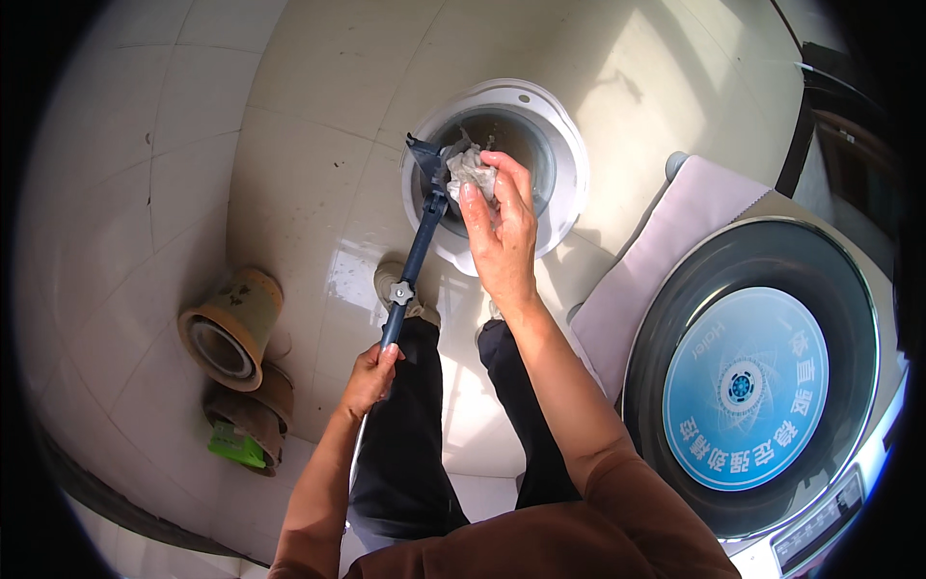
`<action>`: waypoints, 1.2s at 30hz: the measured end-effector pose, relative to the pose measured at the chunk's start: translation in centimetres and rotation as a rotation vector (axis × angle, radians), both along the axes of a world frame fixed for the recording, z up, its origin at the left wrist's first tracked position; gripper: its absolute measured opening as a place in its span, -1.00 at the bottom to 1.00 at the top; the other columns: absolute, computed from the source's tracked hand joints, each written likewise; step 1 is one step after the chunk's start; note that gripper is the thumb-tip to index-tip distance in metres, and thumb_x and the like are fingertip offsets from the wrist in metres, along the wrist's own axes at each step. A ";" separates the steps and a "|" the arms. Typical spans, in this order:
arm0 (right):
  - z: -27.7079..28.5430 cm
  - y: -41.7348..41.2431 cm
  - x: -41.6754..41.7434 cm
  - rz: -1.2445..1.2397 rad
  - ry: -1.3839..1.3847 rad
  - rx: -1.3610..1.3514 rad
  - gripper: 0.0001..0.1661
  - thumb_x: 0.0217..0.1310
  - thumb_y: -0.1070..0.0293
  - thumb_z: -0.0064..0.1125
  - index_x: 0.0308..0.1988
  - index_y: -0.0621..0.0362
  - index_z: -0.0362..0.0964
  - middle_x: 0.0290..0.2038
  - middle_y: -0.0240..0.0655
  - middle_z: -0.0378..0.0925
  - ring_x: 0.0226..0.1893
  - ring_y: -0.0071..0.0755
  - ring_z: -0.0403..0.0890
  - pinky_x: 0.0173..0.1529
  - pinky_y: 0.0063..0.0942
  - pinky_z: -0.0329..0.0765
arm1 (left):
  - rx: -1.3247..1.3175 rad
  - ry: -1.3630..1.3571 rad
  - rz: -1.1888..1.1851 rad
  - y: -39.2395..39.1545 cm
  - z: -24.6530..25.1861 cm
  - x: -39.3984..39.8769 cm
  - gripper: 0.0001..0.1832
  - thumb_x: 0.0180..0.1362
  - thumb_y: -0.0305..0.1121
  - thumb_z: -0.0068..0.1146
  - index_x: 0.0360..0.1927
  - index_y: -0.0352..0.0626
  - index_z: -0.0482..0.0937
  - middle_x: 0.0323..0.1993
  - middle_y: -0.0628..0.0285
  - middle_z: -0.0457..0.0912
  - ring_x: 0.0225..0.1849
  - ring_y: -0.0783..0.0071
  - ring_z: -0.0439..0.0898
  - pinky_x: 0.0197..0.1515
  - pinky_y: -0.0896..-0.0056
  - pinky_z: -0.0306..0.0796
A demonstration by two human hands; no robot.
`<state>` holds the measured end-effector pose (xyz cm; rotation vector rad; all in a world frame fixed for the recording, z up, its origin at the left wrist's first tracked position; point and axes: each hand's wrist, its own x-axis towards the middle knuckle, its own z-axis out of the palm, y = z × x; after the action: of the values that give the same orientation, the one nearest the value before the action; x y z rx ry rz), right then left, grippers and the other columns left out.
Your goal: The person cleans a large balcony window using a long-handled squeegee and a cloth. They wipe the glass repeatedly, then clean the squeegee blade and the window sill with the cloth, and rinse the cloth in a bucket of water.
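My left hand [374,378] is closed around the dark blue handle of a jointed pole tool [418,250], which has a white star-shaped knob partway along. The tool's angled head [425,155] is over the left part of a white basin [571,155] on the floor, with dark water [532,137] inside. Above the basin, my right hand [506,210] grips a crumpled, wet whitish-grey cloth [469,172] between thumb and fingers, right beside the tool head. Whether the cloth is joined to the head cannot be told.
At the right stands a Haier washing machine with a round dark lid [651,405], a pale pink cloth [644,246] beside it. Flower pots [249,304] and a bright green plastic item [235,445] are on the tiled floor [311,181] at the left.
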<state>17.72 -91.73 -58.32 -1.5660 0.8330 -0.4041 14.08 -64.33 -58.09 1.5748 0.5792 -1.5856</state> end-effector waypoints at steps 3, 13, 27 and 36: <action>-2.7 0.9 1.7 -0.060 0.063 -0.343 -0.82 0.19 0.43 -0.02 -0.25 0.35 0.33 -0.10 -0.14 0.27 -0.34 -0.15 0.49 -0.28 -0.32 0.43 | 0.039 -0.074 -0.033 -0.3 0.0 -0.5 -0.66 0.20 -0.04 0.01 -0.41 -0.12 0.42 -0.77 0.50 0.18 -0.82 0.74 0.09 -0.79 0.63 -0.02; -11.1 3.6 -1.5 -0.022 0.211 -0.434 -0.75 -0.03 0.59 -0.03 -0.24 0.26 0.21 -0.17 -0.06 0.31 -0.17 0.09 0.40 -0.11 -0.18 0.39 | 0.046 -0.031 -0.060 -0.2 0.5 0.0 -0.61 0.18 0.00 0.02 -0.47 -0.13 0.36 -0.81 0.48 0.18 -0.85 0.72 0.08 -0.82 0.61 -0.04; -23.5 -2.2 -6.0 0.606 0.832 -0.610 -0.75 0.00 0.45 -0.02 -0.26 0.29 0.47 -0.03 -0.12 0.35 -0.01 -0.04 0.36 0.00 -0.29 0.47 | -0.020 0.030 -0.040 0.5 -0.1 0.5 -0.60 0.24 0.01 -0.12 -0.40 -0.17 0.39 -0.84 0.47 0.14 -0.87 0.72 0.06 -0.82 0.63 -0.02; -16.2 -3.3 -5.9 0.013 0.428 0.176 -0.72 0.01 0.39 0.10 -0.21 0.26 0.47 -0.33 -0.18 0.56 -0.26 -0.31 0.57 -0.16 -0.47 0.46 | 0.028 -0.012 -0.067 0.5 -0.5 0.0 -0.60 0.25 0.01 -0.12 -0.37 -0.17 0.41 -0.82 0.47 0.14 -0.84 0.72 0.08 -0.81 0.63 0.00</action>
<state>11.87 -95.00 -74.50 -1.5120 1.1512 0.0211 14.06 -63.85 -58.58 1.6384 0.5493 -1.6225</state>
